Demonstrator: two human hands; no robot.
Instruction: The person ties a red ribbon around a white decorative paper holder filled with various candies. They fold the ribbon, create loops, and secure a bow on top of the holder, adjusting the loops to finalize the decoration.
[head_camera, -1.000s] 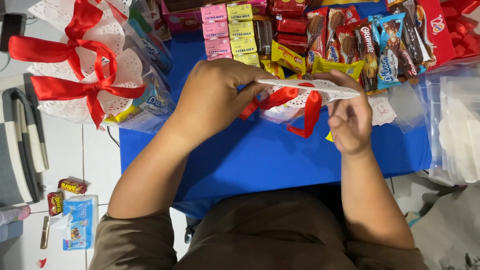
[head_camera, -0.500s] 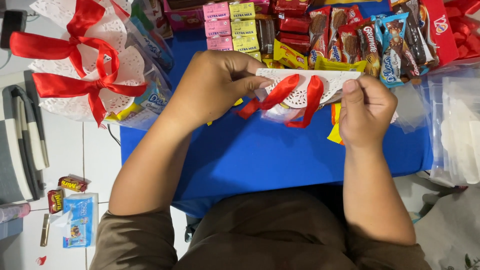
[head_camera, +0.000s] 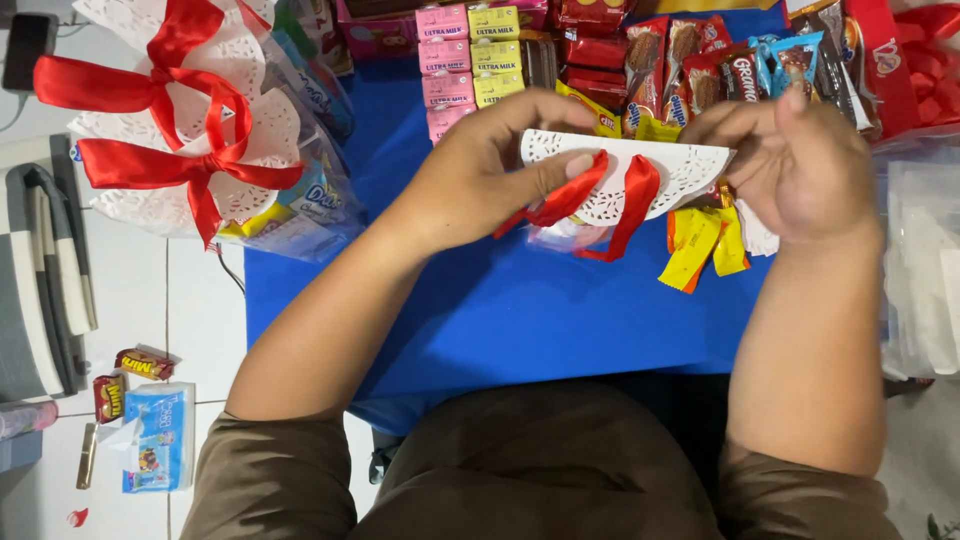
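Both hands hold a folded white paper doily (head_camera: 680, 165) above a blue table (head_camera: 520, 310). My left hand (head_camera: 480, 175) pinches its left end, thumb pressing a red ribbon (head_camera: 600, 200) against the lace. My right hand (head_camera: 800, 160) grips the right end from behind. The ribbon's two tails loop down below the doily. A clear plastic bag (head_camera: 560, 235) with snacks hangs under it, and yellow wrappers (head_camera: 700, 245) stick out at the lower right.
Finished snack bags (head_camera: 200, 150) with doilies and red bows lie at the table's left. Small milk cartons (head_camera: 465, 55) and chocolate snack packs (head_camera: 720, 60) line the far edge. Clear bags (head_camera: 920, 260) are stacked right. Wrappers and a tissue pack (head_camera: 160, 435) lie on the tiled floor.
Both hands lifted the doily and bag closer to the camera. My right hand opened from a fist into a pinch on the doily's right end. The ribbon tails swung under my left thumb.
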